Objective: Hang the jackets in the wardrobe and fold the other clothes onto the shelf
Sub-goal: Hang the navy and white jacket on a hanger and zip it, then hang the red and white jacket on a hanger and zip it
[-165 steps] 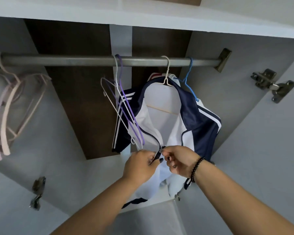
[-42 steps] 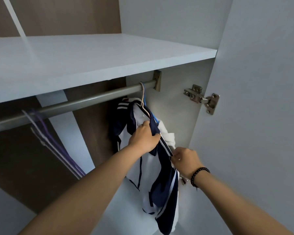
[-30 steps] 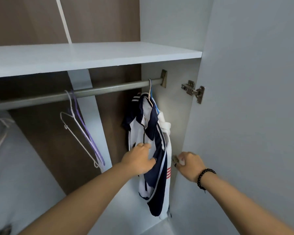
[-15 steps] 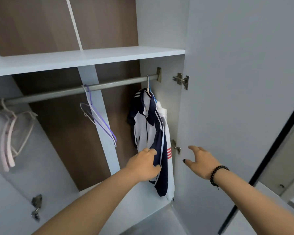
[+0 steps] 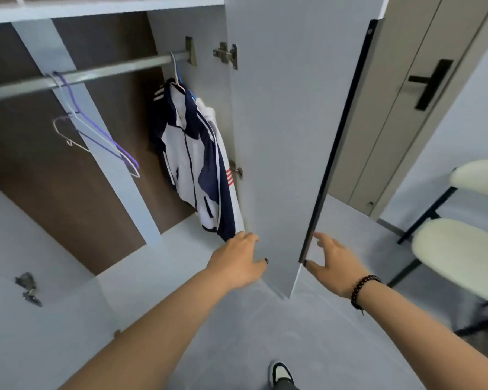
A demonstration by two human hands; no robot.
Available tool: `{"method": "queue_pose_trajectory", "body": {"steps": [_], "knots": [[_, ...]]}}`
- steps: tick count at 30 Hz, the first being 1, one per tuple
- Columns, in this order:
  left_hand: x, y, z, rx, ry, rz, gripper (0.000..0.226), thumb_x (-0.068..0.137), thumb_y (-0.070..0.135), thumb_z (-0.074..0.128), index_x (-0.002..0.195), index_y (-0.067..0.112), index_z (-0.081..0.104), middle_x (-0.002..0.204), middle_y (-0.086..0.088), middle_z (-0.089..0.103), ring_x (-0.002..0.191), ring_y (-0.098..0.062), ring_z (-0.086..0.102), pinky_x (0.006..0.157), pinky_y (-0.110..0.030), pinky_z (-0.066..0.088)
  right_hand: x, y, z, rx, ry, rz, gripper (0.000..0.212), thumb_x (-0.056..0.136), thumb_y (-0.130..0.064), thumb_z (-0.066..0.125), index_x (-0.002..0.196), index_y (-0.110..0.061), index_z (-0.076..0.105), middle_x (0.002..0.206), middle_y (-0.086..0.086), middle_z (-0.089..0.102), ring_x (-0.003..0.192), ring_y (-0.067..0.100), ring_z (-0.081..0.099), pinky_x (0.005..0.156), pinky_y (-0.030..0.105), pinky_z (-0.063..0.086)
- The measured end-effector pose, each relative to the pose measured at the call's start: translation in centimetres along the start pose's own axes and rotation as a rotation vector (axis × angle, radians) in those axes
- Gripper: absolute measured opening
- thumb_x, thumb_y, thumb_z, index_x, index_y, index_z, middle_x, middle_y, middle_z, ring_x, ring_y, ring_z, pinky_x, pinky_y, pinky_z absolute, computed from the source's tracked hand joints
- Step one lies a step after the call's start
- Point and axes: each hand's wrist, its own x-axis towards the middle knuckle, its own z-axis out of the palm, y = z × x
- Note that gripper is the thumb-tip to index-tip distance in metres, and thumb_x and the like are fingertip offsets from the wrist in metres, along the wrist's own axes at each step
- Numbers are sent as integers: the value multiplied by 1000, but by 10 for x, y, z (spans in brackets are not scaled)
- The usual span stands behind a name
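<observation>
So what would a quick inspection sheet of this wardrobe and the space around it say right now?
Surface: wardrobe floor, pale, bare where visible.
Job's things: navy-and-white jacket hangs from the rail at its right end, with a white garment behind it.
Clutter: spare hangers on the rail.
Grippers: left hand open, near the jacket's hem; right hand open, at the door edge.
Cables: nothing seen.
Surroundings: cream chair at right, room door with black handle, one shoe below.
</observation>
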Motion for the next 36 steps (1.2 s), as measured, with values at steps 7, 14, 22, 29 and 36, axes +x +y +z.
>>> {"method": "queue_pose_trajectory", "body": {"steps": [7, 14, 22, 29, 36], "knots": [[3, 71, 43, -92, -101, 97, 55, 91, 47, 53, 140, 23, 40, 141, 4, 43, 120, -18, 51, 98, -36, 45, -47, 73, -5, 83, 24, 197, 67, 91, -41, 56, 146, -24, 22, 147, 2, 39, 129, 21, 44, 102, 31, 40], [44, 172, 89, -82, -207, 197, 54, 91, 44, 54, 139, 24, 41, 142, 5, 43, 125, -18, 49, 102, -37, 43, -67, 172, -54, 94, 104, 335, 57, 93, -35, 55, 143, -19, 32, 145, 3, 40, 127, 20, 43, 100, 28, 37], [98, 320, 154, -135, -327, 268, 52, 91, 44, 56, 138, 25, 42, 139, 7, 44, 117, -14, 54, 100, -35, 46, -84, 311, -118, 151, 138, 457, 53, 92, -33, 57, 140, -17, 38, 142, 3, 42, 124, 19, 47, 99, 26, 39], [130, 437, 214, -154, -405, 342, 49, 90, 40, 57, 136, 24, 45, 134, 7, 47, 114, -13, 53, 98, -34, 46, -105, 421, -167, 137, 109, 532, 48, 92, -32, 56, 135, -17, 43, 136, 3, 45, 119, 16, 49, 98, 23, 37], [178, 516, 257, -114, -481, 430, 48, 90, 38, 58, 135, 25, 46, 134, 8, 47, 115, -12, 53, 98, -33, 46, -113, 502, -196, 196, 154, 669, 45, 93, -29, 56, 135, -17, 44, 137, 3, 45, 119, 18, 49, 99, 24, 37]]}}
